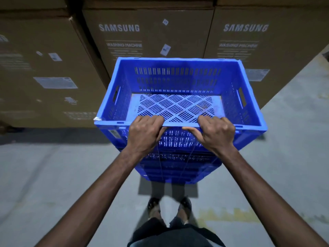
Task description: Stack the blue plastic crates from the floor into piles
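A blue plastic crate (178, 79) with slotted walls and a lattice floor sits on top of a pile of blue crates (178, 168) standing on the floor in front of me. Its inside holds nothing. My left hand (144, 134) grips the crate's near rim left of centre, fingers curled over the edge into the crate and thumb on the outer wall. My right hand (216, 134) grips the same rim right of centre in the same way. Both arms are stretched out forward.
Tall brown washing-machine cartons (146, 32) stand in a row right behind the pile and at the left (44, 72). Grey concrete floor (284, 139) spreads to the right and left of the pile. My feet (169, 205) stand close to its base.
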{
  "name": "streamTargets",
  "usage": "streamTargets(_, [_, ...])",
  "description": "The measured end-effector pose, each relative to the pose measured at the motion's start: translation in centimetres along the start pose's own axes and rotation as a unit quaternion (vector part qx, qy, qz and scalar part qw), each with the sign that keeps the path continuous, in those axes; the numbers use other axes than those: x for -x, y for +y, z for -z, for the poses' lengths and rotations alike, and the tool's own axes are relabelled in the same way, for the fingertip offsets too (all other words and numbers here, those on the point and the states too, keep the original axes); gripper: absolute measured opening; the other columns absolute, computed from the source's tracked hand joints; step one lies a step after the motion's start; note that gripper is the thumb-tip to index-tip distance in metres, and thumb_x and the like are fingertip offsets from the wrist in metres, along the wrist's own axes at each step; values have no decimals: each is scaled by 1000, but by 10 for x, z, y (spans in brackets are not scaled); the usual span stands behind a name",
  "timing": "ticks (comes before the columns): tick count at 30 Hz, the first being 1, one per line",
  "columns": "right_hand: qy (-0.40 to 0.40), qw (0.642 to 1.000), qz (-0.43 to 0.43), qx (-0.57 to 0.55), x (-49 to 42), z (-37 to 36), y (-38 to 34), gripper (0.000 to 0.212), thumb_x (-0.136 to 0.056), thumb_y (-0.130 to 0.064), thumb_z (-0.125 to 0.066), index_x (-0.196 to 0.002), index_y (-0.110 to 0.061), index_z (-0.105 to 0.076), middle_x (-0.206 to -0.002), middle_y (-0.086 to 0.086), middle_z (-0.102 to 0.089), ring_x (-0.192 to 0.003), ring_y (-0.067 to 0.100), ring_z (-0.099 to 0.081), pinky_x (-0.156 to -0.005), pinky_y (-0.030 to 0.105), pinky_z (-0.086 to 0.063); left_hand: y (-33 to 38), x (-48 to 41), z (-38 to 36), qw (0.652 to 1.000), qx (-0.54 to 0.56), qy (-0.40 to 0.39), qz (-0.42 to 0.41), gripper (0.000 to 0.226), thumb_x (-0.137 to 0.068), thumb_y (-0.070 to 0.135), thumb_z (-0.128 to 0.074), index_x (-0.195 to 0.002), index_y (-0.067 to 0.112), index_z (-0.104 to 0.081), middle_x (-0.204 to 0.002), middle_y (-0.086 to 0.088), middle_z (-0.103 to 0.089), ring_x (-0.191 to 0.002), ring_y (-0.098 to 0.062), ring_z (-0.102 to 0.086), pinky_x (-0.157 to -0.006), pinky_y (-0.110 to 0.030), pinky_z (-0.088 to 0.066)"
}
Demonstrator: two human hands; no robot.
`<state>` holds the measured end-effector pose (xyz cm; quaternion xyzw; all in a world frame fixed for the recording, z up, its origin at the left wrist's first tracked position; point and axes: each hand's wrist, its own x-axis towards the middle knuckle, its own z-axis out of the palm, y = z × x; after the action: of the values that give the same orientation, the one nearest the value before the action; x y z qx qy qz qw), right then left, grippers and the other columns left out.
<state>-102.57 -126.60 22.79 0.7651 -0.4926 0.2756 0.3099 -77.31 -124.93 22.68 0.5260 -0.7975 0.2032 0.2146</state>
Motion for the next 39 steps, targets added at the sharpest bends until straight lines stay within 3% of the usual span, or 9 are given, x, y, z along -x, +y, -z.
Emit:
streamTargets(4, [-5,1000,-8,-8,8,7,10,61,-91,-75,-49,-65,-20,-43,-51,0,-45,-44,23,-47,-47,31,-35,14,-5,6,1000,14,-13,-17,30,-100,43,-56,-85,17,-56,-69,0,-58,-58,-22,-54,-61,-34,-42])
streamTargets(14, [-56,997,-18,-39,5,8,6,64,-94,-76,-37,-67,-19,-46,-52,1,-47,-43,23,-43,-49,29,-37,24,-1,10,998,32,-19,58,28,-98,41,-48,-95,17,-61,-81,-1,-64,-75,-26,-58,-76,-38,-38])
streamTargets(20, [-60,996,-25,-54,1,8,1,61,-93,-75,-44,-67,-19,-44,-50,0,-44,-42,21,-41,-50,28,-28,25,1,8,994,40,-23,99,28,-96,42,-55,-109,19,-66,-90,2,-68,-83,-24,-59,-84,-38,-40])
streamTargets(26, [-84,993,-50,-60,4,11,1,64,-93,-76,-42,-68,-18,-49,-53,0,-49,-45,21,-45,-53,30,-31,40,2,3,989,54,5,138,37,-92,39,-60,-123,19,-67,-118,3,-71,-117,-23,-61,-103,-41,-40])
streamTargets(33, [-135,984,-94,-70,0,20,-10,65,-93,-78,-39,-75,-18,-57,-61,-1,-58,-55,22,-54,-64,34,-38,36,2,6,990,58,6,129,38,-95,40,-57,-125,17,-66,-121,2,-70,-117,-22,-61,-105,-40,-39])
streamTargets(39, [-182,973,-110,-86,-2,38,-14,65,-94,-79,-31,-82,-21,-56,-73,-1,-63,-69,24,-58,-80,43,-41,39,3,21,985,81,-55,143,45,-100,51,-49,-132,22,-61,-128,5,-67,-119,-18,-57,-110,-40,-36])
